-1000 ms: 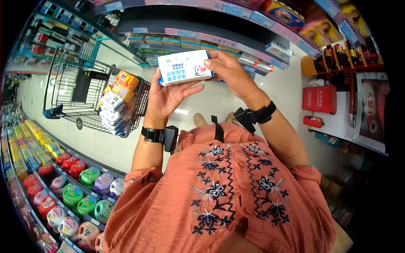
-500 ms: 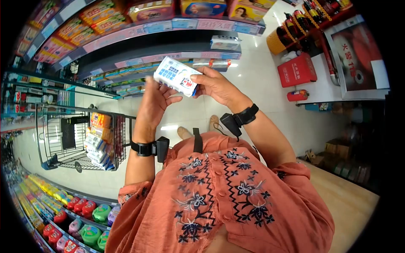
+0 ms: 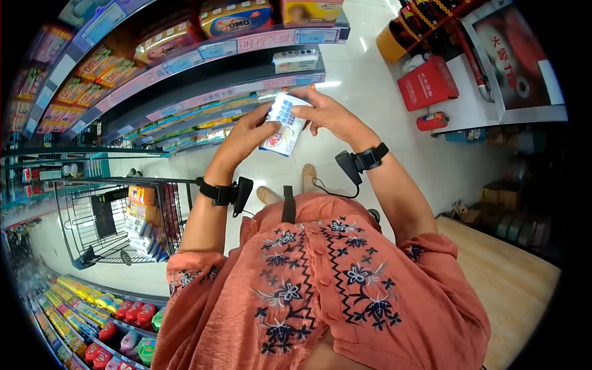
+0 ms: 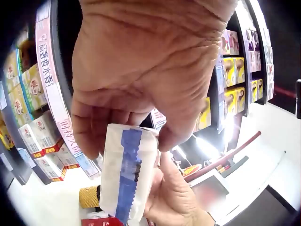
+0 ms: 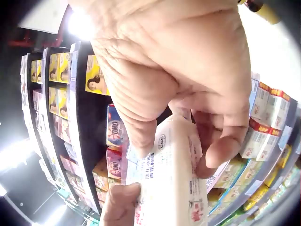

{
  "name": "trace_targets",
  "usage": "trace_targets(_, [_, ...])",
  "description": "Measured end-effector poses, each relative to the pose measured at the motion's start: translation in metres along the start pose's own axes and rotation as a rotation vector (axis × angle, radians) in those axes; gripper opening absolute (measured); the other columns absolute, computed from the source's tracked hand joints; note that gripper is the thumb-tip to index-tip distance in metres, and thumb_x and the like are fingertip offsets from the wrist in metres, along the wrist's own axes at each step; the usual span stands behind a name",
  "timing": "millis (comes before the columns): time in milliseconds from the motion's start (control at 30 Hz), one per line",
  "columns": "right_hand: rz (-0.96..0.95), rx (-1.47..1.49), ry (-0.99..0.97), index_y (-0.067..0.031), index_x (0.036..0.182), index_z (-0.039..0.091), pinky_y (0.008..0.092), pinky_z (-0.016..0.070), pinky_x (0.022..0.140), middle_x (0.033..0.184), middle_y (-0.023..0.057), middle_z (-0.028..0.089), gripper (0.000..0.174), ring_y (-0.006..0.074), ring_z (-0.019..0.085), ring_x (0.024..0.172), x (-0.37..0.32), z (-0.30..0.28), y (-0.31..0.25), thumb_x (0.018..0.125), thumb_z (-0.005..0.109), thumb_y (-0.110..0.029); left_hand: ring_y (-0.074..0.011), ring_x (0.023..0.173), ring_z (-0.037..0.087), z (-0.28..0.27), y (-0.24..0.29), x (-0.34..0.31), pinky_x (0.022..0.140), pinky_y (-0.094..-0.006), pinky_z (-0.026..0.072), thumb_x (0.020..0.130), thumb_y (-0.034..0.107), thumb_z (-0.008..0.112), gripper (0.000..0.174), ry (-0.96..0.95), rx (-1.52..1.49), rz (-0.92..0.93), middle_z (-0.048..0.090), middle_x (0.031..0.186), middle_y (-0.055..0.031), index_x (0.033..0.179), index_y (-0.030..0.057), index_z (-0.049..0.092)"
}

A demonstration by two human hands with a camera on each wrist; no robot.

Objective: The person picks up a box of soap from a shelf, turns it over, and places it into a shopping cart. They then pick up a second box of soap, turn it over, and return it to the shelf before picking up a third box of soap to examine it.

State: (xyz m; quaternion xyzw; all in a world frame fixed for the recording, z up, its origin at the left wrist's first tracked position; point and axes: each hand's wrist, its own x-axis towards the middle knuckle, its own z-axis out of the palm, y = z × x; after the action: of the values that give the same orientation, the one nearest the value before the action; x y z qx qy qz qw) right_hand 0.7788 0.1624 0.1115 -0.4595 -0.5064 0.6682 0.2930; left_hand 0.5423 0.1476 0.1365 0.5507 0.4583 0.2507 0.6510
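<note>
A white soap pack (image 3: 285,129) with blue print is held by both hands in front of the chest. From its left side my left hand (image 3: 246,139) grips it, thumb lying across the printed face and fingers behind. My right hand (image 3: 338,121) pinches the other end with its thumb on the face. In the left wrist view, a narrow side of the pack (image 4: 124,174) shows a blue strip with a jagged edge. The right wrist view has the pack (image 5: 174,188) between the right thumb and fingers, and the left thumb (image 5: 122,197) pressed to its edge.
Ahead is a shelf with boxes and a single white pack (image 3: 296,60) on a dark tier. A wire shopping cart (image 3: 174,213) at left carries orange packs (image 3: 142,196) and white-blue packs (image 3: 145,233). Bottles (image 3: 145,314) line the lower left; a red box (image 3: 427,84) stands right.
The pack has been turned, so its print now reads the other way up and it stands more upright. The left hand, palm up beneath it before, now grips its side. The view has swung right.
</note>
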Motion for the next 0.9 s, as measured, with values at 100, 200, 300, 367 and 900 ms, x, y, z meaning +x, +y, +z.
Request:
trace_targets(100, [0.085,0.179,-0.042,-0.0018,0.135,0.051,0.0243,0.0494,0.059,0.110,0.0098,0.067,0.059,0.0152,0.067,0.084,0.001,-0.019,0.010,0.094,0.069,-0.040,-0.0151,0.104,0.060,0.005,-0.010,0.028,0.091,-0.0275,0.0470,0.091,0.034,0.065,0.061,0.032,-0.012,0.004,0.065,0.119,-0.0099,0.141,0.0010,0.054])
trace_targets(200, [0.075,0.369,0.050,-0.0011,0.137,0.046,0.0293,0.0571,0.068,0.108,0.0107,0.067,0.056,0.0182,0.069,0.085,0.005,-0.034,0.025,0.097,0.068,-0.033,-0.0171,0.103,0.061,0.007,-0.018,0.049,0.091,-0.0290,0.0488,0.092,0.040,0.068,0.067,0.058,-0.119,0.035,0.064,0.117,-0.0111,0.140,-0.0037,0.051])
trace_targets(300, [0.063,0.492,0.097,0.0006,0.138,0.041,0.0342,0.0595,0.078,0.109,0.0122,0.066,0.057,0.0209,0.069,0.089,0.006,-0.045,0.034,0.098,0.067,-0.030,-0.0181,0.102,0.062,0.010,-0.023,0.060,0.087,-0.0294,0.0515,0.091,0.043,0.071,0.070,0.082,-0.080,0.006,0.063,0.115,-0.0121,0.138,-0.0038,0.050])
trace_targets(367, [0.060,0.517,0.095,-0.0003,0.135,0.043,0.0339,0.0580,0.080,0.109,0.0117,0.065,0.052,0.0201,0.068,0.090,0.006,-0.049,0.034,0.098,0.066,-0.029,-0.0180,0.102,0.062,0.013,-0.024,0.067,0.086,-0.0290,0.0521,0.090,0.042,0.073,0.070,0.106,-0.053,-0.020,0.063,0.115,-0.0133,0.138,-0.0042,0.050])
trace_targets(900, [-0.186,-0.332,0.383,0.0025,0.113,0.065,0.0342,0.0520,0.080,0.097,0.0157,0.069,0.038,0.0239,0.066,0.089,0.062,-0.092,0.057,0.088,0.072,-0.025,-0.0153,0.086,0.054,0.007,-0.052,0.143,0.074,-0.0278,0.0473,0.091,0.022,0.073,0.071,0.409,0.178,0.213,0.059,0.096,-0.0101,0.143,-0.0112,0.039])
